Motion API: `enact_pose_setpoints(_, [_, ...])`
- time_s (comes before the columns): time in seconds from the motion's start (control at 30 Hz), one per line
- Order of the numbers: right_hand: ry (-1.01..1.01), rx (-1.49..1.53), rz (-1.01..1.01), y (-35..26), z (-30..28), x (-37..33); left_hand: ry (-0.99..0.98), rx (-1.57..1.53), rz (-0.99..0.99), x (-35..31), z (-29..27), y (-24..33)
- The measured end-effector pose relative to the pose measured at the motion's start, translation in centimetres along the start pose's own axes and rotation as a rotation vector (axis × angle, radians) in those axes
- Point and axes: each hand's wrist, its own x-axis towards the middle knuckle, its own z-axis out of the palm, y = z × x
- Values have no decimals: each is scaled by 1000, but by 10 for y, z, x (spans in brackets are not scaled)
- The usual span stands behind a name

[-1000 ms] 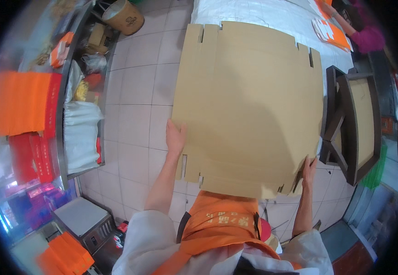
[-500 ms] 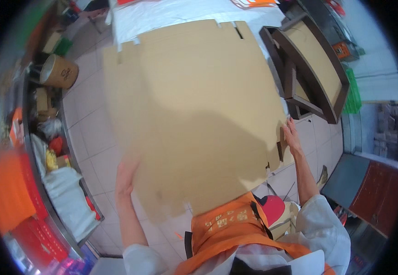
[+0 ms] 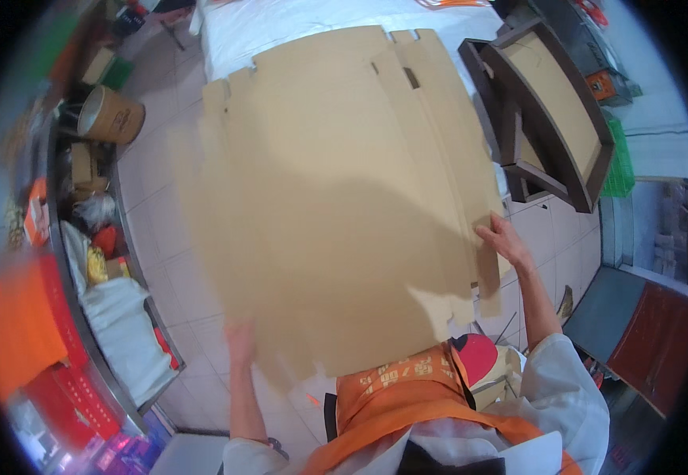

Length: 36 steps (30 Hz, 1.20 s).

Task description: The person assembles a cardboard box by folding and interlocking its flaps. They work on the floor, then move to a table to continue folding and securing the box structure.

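Note:
A large flat brown cardboard sheet (image 3: 336,206) is spread in front of my body, its far end lying over a white-covered table. Slots notch its edges, and creases run along its right-hand flap. My right hand (image 3: 509,241) grips the right edge, thumb on top. By the lower left edge is my left hand (image 3: 239,342), smeared by motion with its fingers unclear. The sheet's left margin is blurred too. My shadow falls across the lower part of the cardboard.
The white-covered table (image 3: 237,32) stands ahead. A dark-framed wooden stand (image 3: 546,119) leans at the far right, near a green crate (image 3: 618,158). Shelving with bags lines the left, with a brown bucket (image 3: 110,116) at its far end. A red-and-grey panel (image 3: 637,340) is at right.
My left hand has moved down toward me along the sheet's left side. On the right, the creased flap now shows more, and my right hand's thumb has come onto the sheet's top.

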Motion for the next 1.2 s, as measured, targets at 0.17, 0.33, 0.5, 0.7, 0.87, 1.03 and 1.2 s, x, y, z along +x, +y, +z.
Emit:
enact_pose_setpoints(0.17, [317,-355,-428,-16,81,-16,76,-150,156,-21,71,75])
enact_pose_setpoints(0.33, [40,648,-56,-10,69,-13,46,-467,-12,-7,66,102])
enact_pose_setpoints(0.5, [-115,526,-31,5,51,12,-100,-246,-170,22,52,112])
enact_pose_setpoints(0.7, [252,-395,-339,-6,80,32,109,440,-181,42,55,99])
enact_pose_setpoints(0.87, [491,-625,-406,-8,128,18,325,497,9,26,116,89])
enact_pose_setpoints(1.03, [463,-675,-417,-3,134,28,225,853,394,23,115,87])
enact_pose_setpoints(1.2, [380,-431,-568,7,102,38,-278,760,815,4,38,53])
